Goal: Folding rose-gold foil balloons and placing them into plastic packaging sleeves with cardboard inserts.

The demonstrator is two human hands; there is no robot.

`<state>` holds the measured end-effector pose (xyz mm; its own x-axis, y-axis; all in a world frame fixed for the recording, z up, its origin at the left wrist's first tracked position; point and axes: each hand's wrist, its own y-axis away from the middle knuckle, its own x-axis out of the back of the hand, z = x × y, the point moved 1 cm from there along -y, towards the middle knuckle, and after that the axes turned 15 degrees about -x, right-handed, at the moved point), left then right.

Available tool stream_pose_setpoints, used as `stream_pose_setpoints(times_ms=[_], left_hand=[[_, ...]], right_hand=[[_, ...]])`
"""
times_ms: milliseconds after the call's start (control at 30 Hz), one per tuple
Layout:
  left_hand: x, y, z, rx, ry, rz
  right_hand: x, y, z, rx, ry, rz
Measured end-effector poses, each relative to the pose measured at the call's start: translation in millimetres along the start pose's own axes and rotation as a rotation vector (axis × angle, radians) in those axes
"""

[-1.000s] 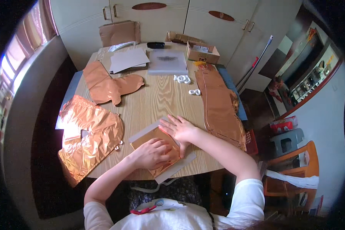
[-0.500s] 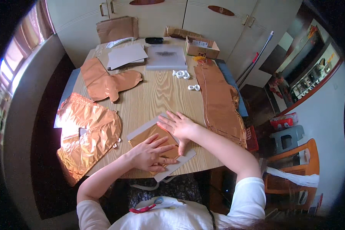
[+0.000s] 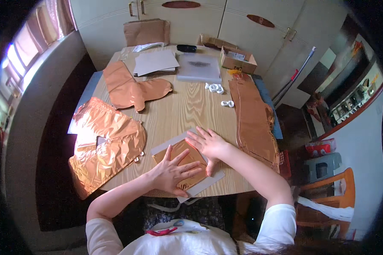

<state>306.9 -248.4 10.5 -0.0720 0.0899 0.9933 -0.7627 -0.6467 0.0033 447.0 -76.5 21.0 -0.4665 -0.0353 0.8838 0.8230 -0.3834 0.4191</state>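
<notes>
A gold foil sheet (image 3: 194,180) lies over a pale grey card (image 3: 168,143) near the table's front edge. Card strips show along two opposite sides of the foil. Pressed flat on the foil's near-left part is my left hand (image 3: 172,173), open with fingers spread. My right hand (image 3: 210,146) rests open along the far-right part, its fingertips by the upper card strip and its thumb pointing toward me. Both palms hide much of the foil's surface. Neither hand grasps anything.
Crinkled copper-coloured foil (image 3: 115,123) lies left, a brown foil shape (image 3: 123,91) beyond it. A long brown piece (image 3: 255,119) lies right. White rolls (image 3: 216,89), grey cards (image 3: 155,61), a clear plastic sheet (image 3: 198,72) and a cardboard box (image 3: 238,61) sit farther back.
My left hand's fingers have spread wider and its upper fingers point farther up the sheet. My right hand stays on the same part. The whole view has shifted slightly.
</notes>
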Motion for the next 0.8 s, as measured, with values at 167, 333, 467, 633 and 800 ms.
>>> stream_pose_setpoints(times_ms=[167,333,467,633,800], left_hand=[[2.0,6.2,14.8,0.227,-0.053,-0.003],[1.8,9.5,20.9,0.324,-0.04,0.009],[4.3,13.8,22.5,0.362,-0.048,0.04],[-0.4,41.5,20.1,0.475,-0.093,0.092],[12.6,63.0,52.7,0.643,-0.07,0.245]], right_hand=[[0.0,0.8,0.1,0.004,0.004,0.014],[0.9,0.7,-0.5,0.001,0.007,-0.003],[2.7,-1.6,-0.2,0.001,-0.007,-0.022],[1.3,-1.8,0.8,0.026,-0.044,0.013],[0.1,-3.1,4.8,0.038,-0.063,0.011]])
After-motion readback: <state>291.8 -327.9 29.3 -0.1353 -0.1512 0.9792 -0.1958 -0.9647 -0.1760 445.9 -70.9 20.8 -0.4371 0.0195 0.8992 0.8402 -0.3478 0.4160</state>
